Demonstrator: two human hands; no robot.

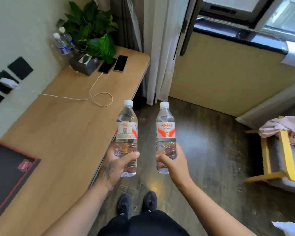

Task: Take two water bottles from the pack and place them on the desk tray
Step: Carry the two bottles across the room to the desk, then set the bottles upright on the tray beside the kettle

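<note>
Feet: black shoes (136, 204) planted on dark floor (211, 159), just beside the desk edge.

Left hand (117, 165): wrapped round the lower body of the left bottle (126, 133), thumb across the front; bottle upright, white cap on, above the desk's near edge.

Right hand (174, 161): wrapped round the lower body of the right bottle (165, 133); upright, capped, above the floor, well apart from the desk.

Tray (15, 169): black, red-rimmed, flat on the desk (66, 125) at the near left; a small red item lying inside it. Destination for both bottles; neither there yet. Pack not in view.

Handling, as judged: turn left toward the tray; keep both bottles vertical; set the left one down first, toward the tray's far side, leaving room for the second. Lower until the base sits flat before loosening the grip; thin walls likely to flex under squeeze, so hold low and light. Avoid setting a base on the red item or on the rim, since either may tip a bottle.

Middle desk: white cable (99, 97) looped across the surface; out of the path.

Far desk: two phones (113, 63), dark tissue box (85, 63), green plant (90, 29), two other bottles (62, 42) against the wall.
</note>
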